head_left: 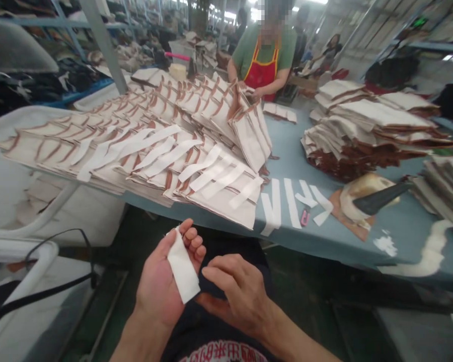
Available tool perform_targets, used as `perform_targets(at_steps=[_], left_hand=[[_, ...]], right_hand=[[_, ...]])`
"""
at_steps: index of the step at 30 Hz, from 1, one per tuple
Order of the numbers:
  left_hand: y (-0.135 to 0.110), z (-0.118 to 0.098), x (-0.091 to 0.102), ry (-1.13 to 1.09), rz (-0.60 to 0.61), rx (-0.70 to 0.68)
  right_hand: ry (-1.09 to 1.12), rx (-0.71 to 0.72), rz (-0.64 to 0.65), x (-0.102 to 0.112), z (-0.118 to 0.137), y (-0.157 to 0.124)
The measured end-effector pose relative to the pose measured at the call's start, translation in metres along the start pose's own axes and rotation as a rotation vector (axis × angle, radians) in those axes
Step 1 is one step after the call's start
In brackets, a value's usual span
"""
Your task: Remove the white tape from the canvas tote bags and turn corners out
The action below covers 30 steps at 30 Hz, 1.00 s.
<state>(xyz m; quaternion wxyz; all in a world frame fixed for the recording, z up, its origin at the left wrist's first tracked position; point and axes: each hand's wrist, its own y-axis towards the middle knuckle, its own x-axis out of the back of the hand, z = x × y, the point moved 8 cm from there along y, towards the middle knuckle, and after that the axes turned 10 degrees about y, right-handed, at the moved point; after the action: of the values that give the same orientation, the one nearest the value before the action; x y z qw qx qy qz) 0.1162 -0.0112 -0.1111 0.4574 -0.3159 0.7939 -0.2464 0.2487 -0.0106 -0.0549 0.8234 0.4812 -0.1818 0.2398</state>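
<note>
A short white strip of fabric or tape (183, 271) lies across the palm of my left hand (154, 284), its upper end pinched between thumb and forefinger. Just right of the strip's lower end is my right hand (243, 289), with thumb and bent fingers apart and nothing visible between them. Both hands are in front of the table edge, above my lap. On the table, more white strips (215, 173) lie over rows of overlapping cream fabric pieces (158, 171) with brown edging. Several other strips (291, 201) rest on the blue-green table surface (287, 141).
A pink snipper-like tool (305, 217) lies near the strips. Right of it stand a tape roll with a dark handle (377, 198), white scraps (385, 245) and stacked fabric pieces (370, 125). Across the table, a person in a red apron (262, 68) handles pieces. A white cart frame (18, 256) is at left.
</note>
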Motion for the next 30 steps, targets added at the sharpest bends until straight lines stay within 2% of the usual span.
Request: perform_targets(at_steps=[6,8,11,15,19,22,24,27,30], left_hand=[[-0.007,0.013,-0.010,0.127,0.021,-0.030],[-0.007,0.015,-0.012,0.177,0.021,-0.062],[-0.006,0.016,-0.012,0.240,0.023,-0.120],[-0.002,0.020,-0.011,0.338,0.059,-0.147],[0.003,0.028,-0.014,0.433,0.104,-0.137],[0.006,0.036,-0.015,0.509,0.128,-0.132],[0.008,0.039,-0.014,0.565,0.138,-0.150],[0.012,0.041,-0.009,0.659,0.130,-0.207],[0.016,0.045,-0.003,0.731,0.121,-0.240]], right_hand=[[0.052,0.007,-0.005,0.006,0.004,0.004],[0.167,-0.088,-0.044,0.012,-0.002,0.005],[0.387,-0.305,-0.089,0.018,-0.019,0.002],[0.538,-0.576,-0.054,0.016,-0.041,-0.010],[0.647,-0.705,-0.016,0.011,-0.052,-0.021],[0.635,-0.716,-0.034,0.015,-0.056,-0.023],[0.551,-0.661,-0.056,0.024,-0.057,-0.020],[0.343,-0.473,-0.040,0.037,-0.052,-0.012],[0.138,-0.288,0.032,0.038,-0.044,-0.007]])
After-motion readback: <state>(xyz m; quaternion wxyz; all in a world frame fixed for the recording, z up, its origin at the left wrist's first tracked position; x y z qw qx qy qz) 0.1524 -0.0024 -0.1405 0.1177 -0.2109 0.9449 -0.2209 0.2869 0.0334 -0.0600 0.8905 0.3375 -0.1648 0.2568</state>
